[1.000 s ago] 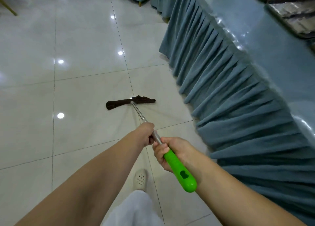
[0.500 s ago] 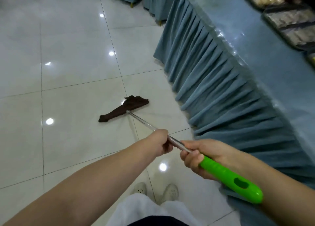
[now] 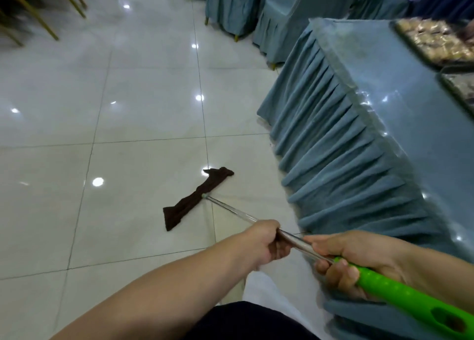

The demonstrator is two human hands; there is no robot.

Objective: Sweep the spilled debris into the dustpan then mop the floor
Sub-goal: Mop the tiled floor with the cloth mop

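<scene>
— What's cut off or hard to read?
— The mop's green grip [image 3: 407, 297] runs out at the lower right corner. The trays [image 3: 433, 40] on the surface [image 3: 410, 124] are blurred, contents unclear.
— And the hands?
— Left hand [image 3: 261, 244] wraps the metal pole [image 3: 230, 210]; right hand [image 3: 351, 257] grips where the green begins, just behind it.
— The mop head?
— The brown mop cloth [image 3: 195, 198] lies flat on the glossy white tiled floor [image 3: 77, 95], near the pleated blue skirt [image 3: 341, 165]. Covered chairs [image 3: 279, 24] stand beyond.
</scene>
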